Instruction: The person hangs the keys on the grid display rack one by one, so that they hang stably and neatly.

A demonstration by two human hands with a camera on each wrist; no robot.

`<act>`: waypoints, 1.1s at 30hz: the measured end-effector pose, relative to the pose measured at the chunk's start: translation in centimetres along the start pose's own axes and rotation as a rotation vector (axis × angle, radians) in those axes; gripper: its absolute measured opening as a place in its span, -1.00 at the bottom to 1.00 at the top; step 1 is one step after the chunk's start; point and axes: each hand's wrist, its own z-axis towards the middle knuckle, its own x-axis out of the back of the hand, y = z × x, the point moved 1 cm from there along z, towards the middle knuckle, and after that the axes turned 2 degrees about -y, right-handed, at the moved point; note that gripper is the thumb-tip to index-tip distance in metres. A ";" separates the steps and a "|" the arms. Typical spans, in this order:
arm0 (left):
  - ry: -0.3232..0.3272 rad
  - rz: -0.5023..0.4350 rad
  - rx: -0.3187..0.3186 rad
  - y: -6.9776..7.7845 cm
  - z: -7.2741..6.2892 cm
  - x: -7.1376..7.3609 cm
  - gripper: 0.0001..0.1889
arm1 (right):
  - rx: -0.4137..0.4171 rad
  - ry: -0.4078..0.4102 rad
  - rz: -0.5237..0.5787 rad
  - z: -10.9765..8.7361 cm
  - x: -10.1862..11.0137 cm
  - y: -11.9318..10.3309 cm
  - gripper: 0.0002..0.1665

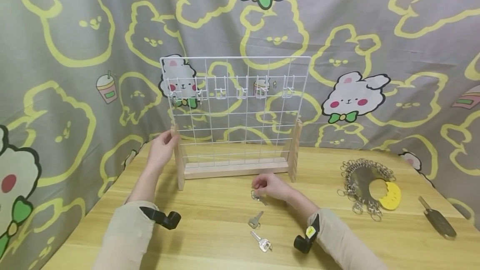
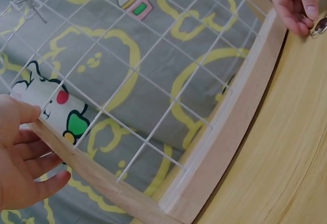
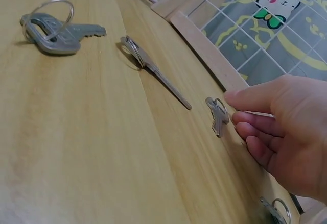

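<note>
Nearest to me are two beige cloth sleeves (image 1: 125, 230), each with a small black camera (image 1: 172, 220) at the wrist. Between them, on a smooth table (image 1: 210, 236) with pale, streaky wood grain, I see metal keys in a loose row. The nearest key (image 1: 264, 244) is shiny silver, its broad head pierced and fitted with a ring. Beyond it lies a duller grey key (image 1: 256, 220), also ringed. Next comes a small key (image 3: 218, 118) with a toothed blade and thin ring, just beside the right hand (image 1: 273, 186). That hand's thumb and forefinger stand slightly apart, the other fingers loosely bent; I cannot tell whether they touch the ring. A partial key (image 3: 275, 211) shows at the lower edge of my right wrist view.

Well to the right rest a dark, smooth fob (image 1: 440, 223) with a metal blade, and a fan of small wire rings (image 1: 354, 174) around a dark centre, beside a yellow crescent (image 1: 391, 197).

Farther back, the left hand (image 1: 163, 147) pinches the top of a flat wooden upright (image 1: 180, 163) between thumb and fingers. A grooved wooden bar (image 1: 236, 169) joins it to its twin, supporting a white wire grid (image 1: 246, 113) hung with white hooks (image 1: 220, 93). Behind is a softly creased grey curtain (image 1: 213, 24) printed with yellow outlines and white rabbits.
</note>
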 end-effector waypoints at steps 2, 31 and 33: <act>-0.002 0.005 0.001 0.0 0.1 0.0 -0.39 | -0.006 -0.024 -0.022 0.1 0.0 -0.1 -0.77; 0.006 0.031 0.020 -0.3 0.4 0.1 -0.36 | -0.080 -0.229 -0.194 0.8 0.5 -1.6 -0.85; 0.006 0.033 0.018 -0.3 0.3 0.1 -0.36 | -0.082 -0.226 -0.204 0.8 0.6 -1.8 -0.85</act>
